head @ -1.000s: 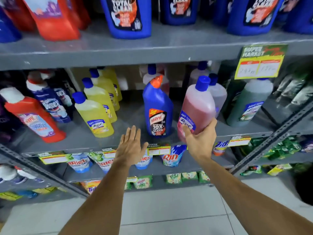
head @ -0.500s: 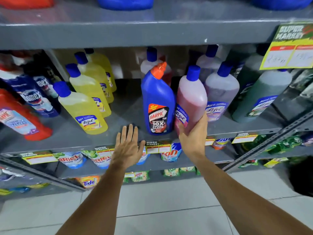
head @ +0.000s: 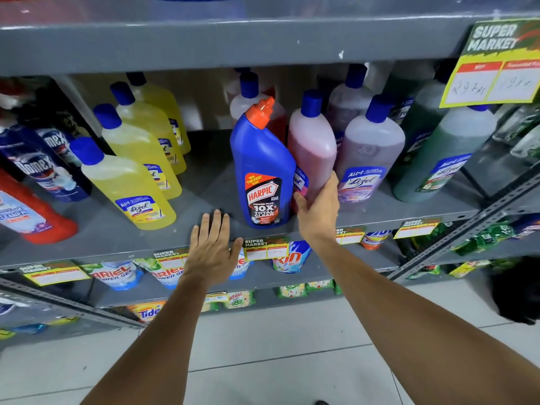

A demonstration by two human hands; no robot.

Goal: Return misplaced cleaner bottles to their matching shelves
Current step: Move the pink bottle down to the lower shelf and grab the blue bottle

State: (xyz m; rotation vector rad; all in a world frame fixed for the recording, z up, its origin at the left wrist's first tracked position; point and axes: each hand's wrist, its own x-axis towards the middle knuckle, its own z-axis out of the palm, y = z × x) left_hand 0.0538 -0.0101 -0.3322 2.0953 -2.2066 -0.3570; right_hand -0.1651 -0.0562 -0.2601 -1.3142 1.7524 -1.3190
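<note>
Fingers (head: 333, 182) of the right hand (head: 317, 211) wrap the lower body of a pink cleaner bottle (head: 312, 153), thumb at its front by the label edge, the rest curled around its right side. That bottle is tall, translucent plastic with rounded shoulders and a blue cylindrical cap; it stands upright on the middle shelf (head: 204, 182), a flat grey painted-metal board, though its base is hidden behind the hand. At its 9 o'clock, touching or nearly so, stands a blue Harpic bottle (head: 263, 176), glossy opaque plastic with an angled neck and a ribbed orange cap. At the pink bottle's 3 o'clock sits a pale purple Lizol bottle (head: 369, 159) of the same rounded shape, with more behind it, and green bottles (head: 441, 159) lie further toward 3 o'clock.

The left hand (head: 211, 249) is flat and open with its digits spread, holding nothing, at the shelf's front lip at 7 o'clock from the Harpic bottle; whether it touches the edge is unclear. Toward 9 o'clock a row of yellow Lizol bottles (head: 128, 182) runs back into the shelf, and beyond them stand dark blue Domex bottles (head: 38, 168) and a red bottle (head: 32, 214). A yellow price sign (head: 496, 74) of thin card hangs from the shelf above at 2 o'clock. Soft detergent pouches (head: 117, 274) fill the shelf below.
</note>
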